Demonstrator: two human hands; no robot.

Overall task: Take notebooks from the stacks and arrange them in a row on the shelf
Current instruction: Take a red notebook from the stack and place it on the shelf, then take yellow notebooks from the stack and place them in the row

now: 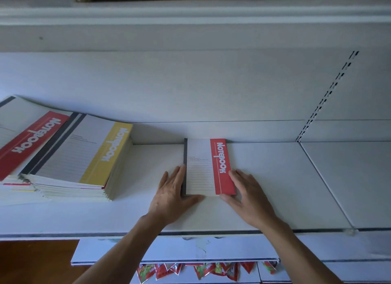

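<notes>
A notebook with a red band (pixel 208 167) lies flat on the white shelf (pixel 264 178), its far edge against the back panel. My left hand (pixel 172 196) rests flat against its left edge and near corner, fingers extended. My right hand (pixel 247 193) presses its right edge and near right corner. Both hands touch the notebook's sides without lifting it. At the left stand two stacks: one topped by a yellow-banded notebook (pixel 84 150), and beyond it one topped by a red-banded notebook (pixel 27 140).
A slotted upright (pixel 326 95) divides the back panel at the right, with a shelf seam below it. Under the shelf's front edge hang several red snack packets (pixel 203 271). A brown floor shows at the lower left.
</notes>
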